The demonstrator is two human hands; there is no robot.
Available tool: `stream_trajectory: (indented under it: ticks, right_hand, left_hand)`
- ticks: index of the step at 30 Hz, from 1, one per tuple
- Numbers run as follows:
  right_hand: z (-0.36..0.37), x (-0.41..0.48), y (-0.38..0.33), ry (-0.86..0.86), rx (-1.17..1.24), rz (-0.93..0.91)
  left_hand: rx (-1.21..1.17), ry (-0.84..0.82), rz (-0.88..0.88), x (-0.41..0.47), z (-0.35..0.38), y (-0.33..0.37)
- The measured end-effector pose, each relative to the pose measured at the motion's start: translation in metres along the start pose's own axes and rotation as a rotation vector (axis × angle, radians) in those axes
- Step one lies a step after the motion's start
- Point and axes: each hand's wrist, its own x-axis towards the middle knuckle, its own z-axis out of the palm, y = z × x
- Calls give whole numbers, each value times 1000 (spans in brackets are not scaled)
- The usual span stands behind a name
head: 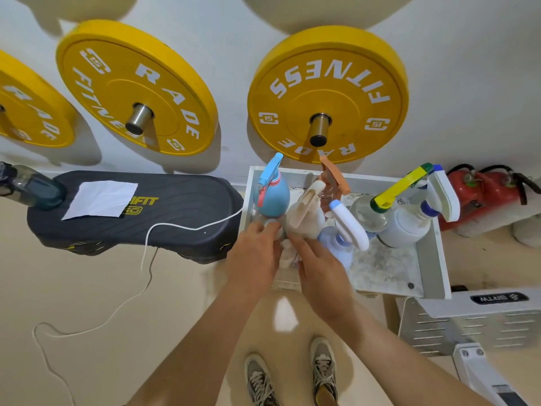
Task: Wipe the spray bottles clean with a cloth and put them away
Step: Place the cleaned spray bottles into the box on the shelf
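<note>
6 spray bottles stand crowded in the far half of a white tray [439, 259] with a scuffed grey floor, set against the wall. At the left is the blue bottle [273, 197], pear-shaped, with a light blue trigger and pink trim. Just right of it stands the cream bottle [307, 215], with a cream trigger, and behind that the orange-trigger bottle [336, 177], which is clear. Nearer is the pale blue bottle [336, 244] with a curved white trigger. Further right are the yellow-trigger bottle [369, 215], clear with a green nozzle, and the white bottle [405, 227], whose white trigger has a blue tip. The left hand [254, 259] reaches the foot of the blue bottle, its fingers curled round the lower end. The right hand [322, 273] lies over a bunched white cloth [288, 254], just near of the cream bottle. Its fingertips are hidden, so I cannot tell whether the fingers clamp the cloth or only press it. The bottles' lower parts hide behind one another, and the hands cover the tray's near left corner. Left of the tray a black step board [175, 206] carries a white sheet [99, 200] and a dark bottle [32, 186] cut off by the edge. A white cord [175, 227] trails across the board to the floor. 3 yellow weight plates [325, 98] hang on the wall, the leftmost cut off. Red fire extinguishers [483, 194] lie far right.
</note>
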Motion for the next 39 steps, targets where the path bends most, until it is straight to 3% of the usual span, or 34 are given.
stream_trajectory:
  ticks: [8, 14, 27, 35, 39]
  right_hand:
    - [-7, -4, 11, 109, -134, 25]
    - [-2, -8, 18, 213, -84, 17]
    - [0, -6, 15, 219, -50, -39]
    - [-32, -10, -4, 142, 15, 131]
    - [-71, -20, -14, 266, -34, 215]
  left_hand:
    - [34, 38, -98, 8, 0, 6]
    - [-30, 2, -73, 2, -3, 4]
    - [-228, 63, -32, -23, -1, 0]
    - [-338, 201, 60, -48, -26, 19]
    - [-420, 248, 186, -54, -50, 47]
